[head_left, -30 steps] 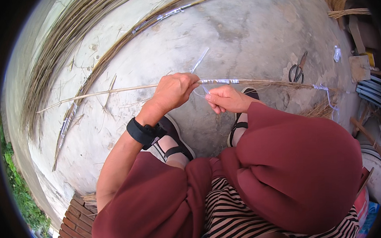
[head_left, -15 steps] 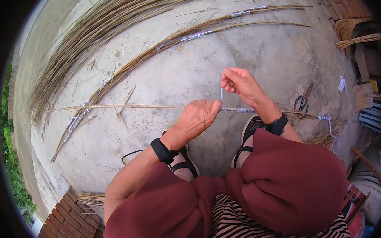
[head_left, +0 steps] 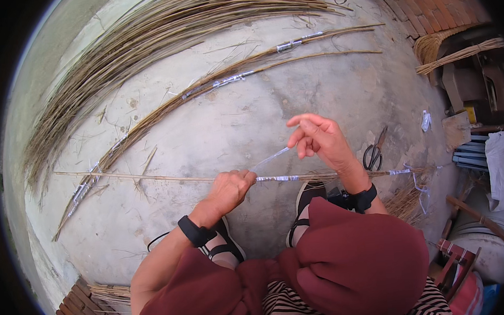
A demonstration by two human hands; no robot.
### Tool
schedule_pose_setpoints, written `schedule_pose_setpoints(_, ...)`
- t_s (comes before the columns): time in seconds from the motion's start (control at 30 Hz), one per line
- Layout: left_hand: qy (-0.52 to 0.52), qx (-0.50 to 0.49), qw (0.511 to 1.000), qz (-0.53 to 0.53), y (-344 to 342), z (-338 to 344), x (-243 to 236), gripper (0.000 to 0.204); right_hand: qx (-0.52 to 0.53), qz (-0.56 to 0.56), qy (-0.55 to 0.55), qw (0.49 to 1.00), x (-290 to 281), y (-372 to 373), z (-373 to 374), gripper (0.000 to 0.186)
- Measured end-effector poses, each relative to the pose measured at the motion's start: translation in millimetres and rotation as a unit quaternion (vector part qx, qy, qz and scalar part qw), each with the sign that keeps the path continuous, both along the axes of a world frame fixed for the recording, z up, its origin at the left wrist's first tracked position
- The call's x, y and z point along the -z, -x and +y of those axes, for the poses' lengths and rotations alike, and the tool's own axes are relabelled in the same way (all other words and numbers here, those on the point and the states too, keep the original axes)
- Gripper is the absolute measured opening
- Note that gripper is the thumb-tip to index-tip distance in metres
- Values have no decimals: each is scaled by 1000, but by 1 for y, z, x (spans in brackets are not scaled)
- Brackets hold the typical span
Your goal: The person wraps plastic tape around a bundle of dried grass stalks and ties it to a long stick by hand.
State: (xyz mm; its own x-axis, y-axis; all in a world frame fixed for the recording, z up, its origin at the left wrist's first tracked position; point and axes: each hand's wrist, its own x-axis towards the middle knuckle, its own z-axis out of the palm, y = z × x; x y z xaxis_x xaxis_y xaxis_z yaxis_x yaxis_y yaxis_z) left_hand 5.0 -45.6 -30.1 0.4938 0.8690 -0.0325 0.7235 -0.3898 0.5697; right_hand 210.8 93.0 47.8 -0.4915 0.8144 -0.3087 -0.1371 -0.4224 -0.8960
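My left hand (head_left: 228,190) is closed around a long thin bundle of stalks (head_left: 179,178) lying crosswise over my feet, partly wrapped in shiny pale plastic strip. From beside its knuckles a loose translucent strip (head_left: 270,158) slants up to the right toward my right hand (head_left: 319,139), which is raised with fingers loosely apart; whether the strip touches them is unclear. Black-handled scissors (head_left: 374,154) lie on the concrete right of that hand, near a small white scrap (head_left: 425,120). More wrapping and hanging strip (head_left: 400,171) show toward the bundle's right part.
A large pile of loose stalks (head_left: 143,32) and long tied bundles (head_left: 164,109) lie across the concrete ahead. Coiled basketry (head_left: 431,48), blue slats (head_left: 469,154), a white sack (head_left: 503,167) and a grey container (head_left: 482,248) crowd the right side. Bricks (head_left: 89,314) border the lower left.
My right hand has risen from beside the bundle, first pinching the strip, and its fingers have now loosened and spread. My left hand stays gripped on the bundle. The view has shifted.
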Motion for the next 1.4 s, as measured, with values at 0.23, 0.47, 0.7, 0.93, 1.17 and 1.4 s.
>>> schedule_pose_setpoints(0.23,13,-22,1000,-12,2,41,-28,10,-392,-250,90,881,33,-8,-83,43)
schedule_pose_setpoints(0.47,98,-6,994,-50,4,50,-45,14,-172,-139,56,974,64,11,-99,71)
schedule_pose_setpoints(0.7,111,2,993,-32,-2,46,-46,15,-220,-72,156,960,73,9,-105,22)
schedule_pose_setpoints(0.93,37,-21,999,-4,-3,39,-29,11,-302,-122,104,940,39,-3,-92,27)
schedule_pose_setpoints(1.17,-15,-11,1000,4,-8,18,-19,6,-236,-47,-91,966,15,-3,-43,22)
schedule_pose_setpoints(1.4,-69,10,998,9,-9,16,-17,6,-127,-11,104,986,35,23,-27,23)
